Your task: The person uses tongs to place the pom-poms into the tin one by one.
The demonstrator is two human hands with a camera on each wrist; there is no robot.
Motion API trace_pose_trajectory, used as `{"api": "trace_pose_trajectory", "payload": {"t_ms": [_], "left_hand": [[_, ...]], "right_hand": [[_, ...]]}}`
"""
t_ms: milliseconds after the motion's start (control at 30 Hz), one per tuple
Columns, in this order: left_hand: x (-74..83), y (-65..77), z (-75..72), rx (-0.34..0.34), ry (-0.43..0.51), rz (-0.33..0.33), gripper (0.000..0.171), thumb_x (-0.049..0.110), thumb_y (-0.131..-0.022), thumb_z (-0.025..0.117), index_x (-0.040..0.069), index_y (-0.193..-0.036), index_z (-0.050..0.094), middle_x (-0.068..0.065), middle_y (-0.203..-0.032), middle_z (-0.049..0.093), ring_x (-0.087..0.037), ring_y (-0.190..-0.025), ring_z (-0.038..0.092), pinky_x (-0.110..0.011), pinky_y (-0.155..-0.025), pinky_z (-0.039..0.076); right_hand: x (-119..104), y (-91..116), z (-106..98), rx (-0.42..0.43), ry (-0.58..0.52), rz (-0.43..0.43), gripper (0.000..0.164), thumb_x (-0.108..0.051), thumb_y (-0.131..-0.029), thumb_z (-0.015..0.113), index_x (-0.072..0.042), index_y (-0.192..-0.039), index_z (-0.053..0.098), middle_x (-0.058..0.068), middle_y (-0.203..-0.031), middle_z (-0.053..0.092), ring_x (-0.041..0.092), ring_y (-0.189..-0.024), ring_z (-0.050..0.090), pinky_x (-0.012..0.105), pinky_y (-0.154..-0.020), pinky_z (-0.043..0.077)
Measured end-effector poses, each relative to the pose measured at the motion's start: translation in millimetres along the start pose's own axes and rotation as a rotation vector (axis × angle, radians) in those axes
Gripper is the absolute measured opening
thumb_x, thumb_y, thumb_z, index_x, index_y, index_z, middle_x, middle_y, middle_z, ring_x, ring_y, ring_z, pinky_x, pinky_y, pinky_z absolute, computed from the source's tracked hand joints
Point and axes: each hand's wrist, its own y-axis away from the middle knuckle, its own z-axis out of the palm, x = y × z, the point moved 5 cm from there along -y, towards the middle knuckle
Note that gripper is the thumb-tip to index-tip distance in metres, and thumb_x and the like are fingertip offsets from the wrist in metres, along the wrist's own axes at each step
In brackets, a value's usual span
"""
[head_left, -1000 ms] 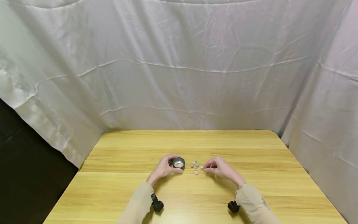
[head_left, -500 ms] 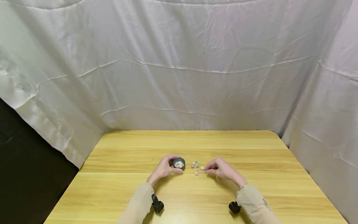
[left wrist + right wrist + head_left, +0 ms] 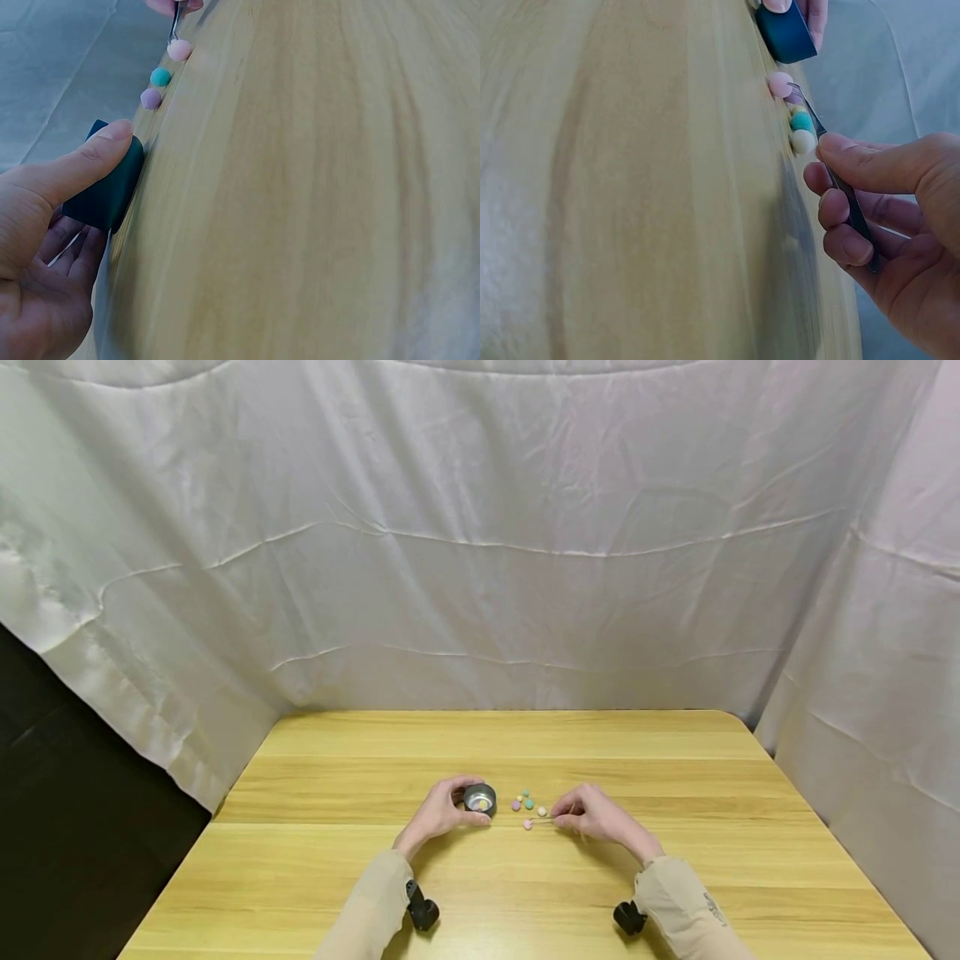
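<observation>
While my left hand (image 3: 438, 812) curls thumb and fingers round one small round cup (image 3: 479, 797), teal outside and shiny metal inside, five fuzzy little pompoms (image 3: 528, 803) lie just right of it on the smooth wooden table (image 3: 675, 768). Right of those, my right hand (image 3: 596, 814) pinches one thin metal tweezers (image 3: 838, 180), tips touching the pink pompom (image 3: 781, 84).

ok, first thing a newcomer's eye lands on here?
Probably the cluster of small pastel pompom balls on the light wooden table, between the two hands. The right hand holds thin metal tweezers with their tips at the pink ball. The left hand grips a small round dark teal cup just left of the balls.
</observation>
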Motion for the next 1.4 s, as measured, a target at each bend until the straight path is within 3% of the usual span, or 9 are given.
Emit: {"api": "trace_pose_trajectory", "payload": {"t_ms": [233,500,700,933,1400], "left_hand": [[-2.5,0.0,-0.1,0.004,-0.001,0.004,0.060,0.002,-0.078,0.085,-0.005,-0.132,0.060,-0.025,-0.128,0.065,-0.042,-0.117,0.064,-0.053,-0.103,0.053],[-1.4,-0.4,1.1,0.025,-0.009,0.010,0.060,-0.002,-0.077,0.084,-0.007,-0.131,0.059,-0.027,-0.126,0.065,-0.043,-0.116,0.064,-0.054,-0.102,0.053],[-2.3,-2.1,2.7,0.028,-0.002,0.007,0.058,-0.006,-0.077,0.082,-0.011,-0.130,0.058,-0.031,-0.125,0.064,-0.048,-0.115,0.063,-0.058,-0.102,0.051],[-1.2,-0.6,0.0,0.014,0.010,0.000,0.059,0.000,-0.078,0.084,-0.005,-0.132,0.059,-0.026,-0.127,0.065,-0.042,-0.116,0.064,-0.053,-0.102,0.053],[-2.1,-1.5,0.3,0.006,0.023,0.005,0.060,0.000,-0.077,0.085,-0.005,-0.131,0.060,-0.026,-0.126,0.065,-0.042,-0.115,0.064,-0.054,-0.102,0.052]], "right_hand": [[0.3,-0.5,1.0,0.028,0.029,0.013,0.013,-0.008,-0.093,0.069,-0.004,-0.101,0.079,0.002,-0.072,0.072,-0.002,-0.053,0.050,0.017,-0.048,0.044],[0.0,-1.7,2.1,0.043,0.041,0.007,0.012,-0.009,-0.093,0.070,-0.005,-0.099,0.079,0.002,-0.079,0.075,-0.003,-0.054,0.047,0.016,-0.049,0.041],[0.4,-1.7,2.0,0.044,0.033,0.009,0.012,-0.008,-0.094,0.070,-0.005,-0.099,0.079,0.001,-0.076,0.073,-0.003,-0.055,0.047,0.016,-0.049,0.041],[0.6,-0.9,0.7,0.041,0.003,0.014,0.012,-0.008,-0.094,0.069,-0.004,-0.099,0.078,0.003,-0.071,0.071,-0.002,-0.053,0.050,0.017,-0.047,0.043],[-0.8,-1.1,1.2,0.044,0.004,0.023,0.012,-0.009,-0.093,0.070,-0.004,-0.102,0.078,0.007,-0.087,0.077,-0.001,-0.062,0.054,0.018,-0.053,0.047]]}}
